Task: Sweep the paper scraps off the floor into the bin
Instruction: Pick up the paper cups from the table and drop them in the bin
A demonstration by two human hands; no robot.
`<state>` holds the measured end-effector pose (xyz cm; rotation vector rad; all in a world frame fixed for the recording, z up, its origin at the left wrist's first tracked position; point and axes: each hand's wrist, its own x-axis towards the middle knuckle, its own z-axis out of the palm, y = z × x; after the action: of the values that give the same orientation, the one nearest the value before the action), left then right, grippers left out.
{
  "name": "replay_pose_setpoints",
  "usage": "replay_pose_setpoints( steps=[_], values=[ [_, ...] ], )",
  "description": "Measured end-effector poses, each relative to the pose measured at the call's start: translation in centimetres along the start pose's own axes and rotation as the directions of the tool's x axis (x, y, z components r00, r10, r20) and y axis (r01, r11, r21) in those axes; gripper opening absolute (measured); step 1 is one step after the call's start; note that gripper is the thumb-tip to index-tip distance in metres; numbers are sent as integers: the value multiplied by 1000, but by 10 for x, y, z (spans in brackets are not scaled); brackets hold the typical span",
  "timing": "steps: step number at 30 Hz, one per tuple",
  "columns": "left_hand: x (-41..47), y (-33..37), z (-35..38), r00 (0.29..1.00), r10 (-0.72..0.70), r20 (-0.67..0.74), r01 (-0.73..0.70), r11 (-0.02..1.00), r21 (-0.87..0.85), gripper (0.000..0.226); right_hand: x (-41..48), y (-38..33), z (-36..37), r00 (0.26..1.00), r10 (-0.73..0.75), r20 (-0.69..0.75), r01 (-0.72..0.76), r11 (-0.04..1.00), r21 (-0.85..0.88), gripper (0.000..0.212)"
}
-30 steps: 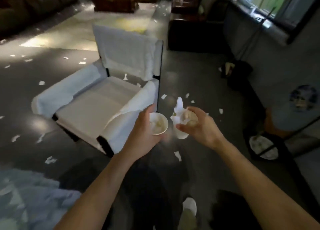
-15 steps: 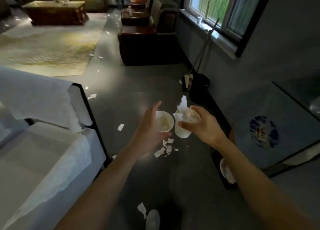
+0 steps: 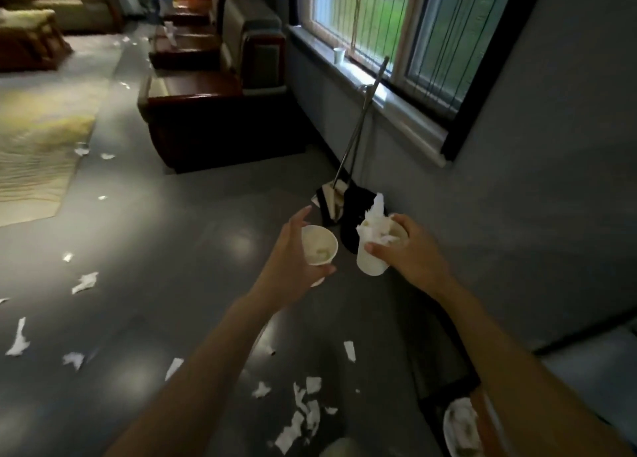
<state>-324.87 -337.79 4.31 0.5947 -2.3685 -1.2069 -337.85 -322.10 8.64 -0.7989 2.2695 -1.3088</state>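
The left hand [image 3: 289,262] is gripping a plain white paper cup [image 3: 320,250]. The right hand [image 3: 412,255] is gripping a tissue-stuffed paper cup [image 3: 370,253], partly hiding an indistinct black container [image 3: 351,210]. Torn white paper scraps [image 3: 312,413] are lying on the grey floor [image 3: 193,250].

- Your left hand [image 3: 293,256] holds a paper cup [image 3: 319,246] near the broom [image 3: 358,122].
- Your right hand [image 3: 410,250] grips a tissue-stuffed cup [image 3: 370,263], closer to the broom.
- Paper scraps [image 3: 303,412] lie well short of it.

I read dim room; daylight through tall barred glass window [image 3: 382,15] throws glare patches on glossy grey floor [image 3: 206,267]; edges blurred, warped.
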Motion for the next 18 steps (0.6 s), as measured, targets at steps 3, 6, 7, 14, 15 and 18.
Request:
replay_pose_setpoints(
  steps=[3, 6, 7, 14, 15, 18],
  values=[
    [90, -18, 0, 1000, 27, 12, -27, 1000, -8, 100, 89, 4, -6, 997, 28, -65, -30, 999, -23, 51],
    [183, -51, 8, 998, 44, 34, -43, 999, -5, 99, 195, 15, -3, 992, 45, -118, -45, 999, 3, 73],
    [215, -63, 14, 998, 45, 39, -45, 999, 6, 99, 232, 19, -1, 991, 37, -129, -35, 999, 18, 75],
    [454, -134, 81, 980, 20, 197, 0, 995, -102, 89, 470, 84, 9, 977, 81, -197, -104, 988, -111, 71],
    [479, -140, 87, 974, 8, 228, 15, 995, -101, 92, 493, 91, 9, 975, 109, -195, -139, 980, -145, 72],
    [547, -166, 109, 945, -8, 326, 47, 992, -114, 93, 555, 114, 13, 966, 213, -145, -242, 944, -224, 68]
  ],
)
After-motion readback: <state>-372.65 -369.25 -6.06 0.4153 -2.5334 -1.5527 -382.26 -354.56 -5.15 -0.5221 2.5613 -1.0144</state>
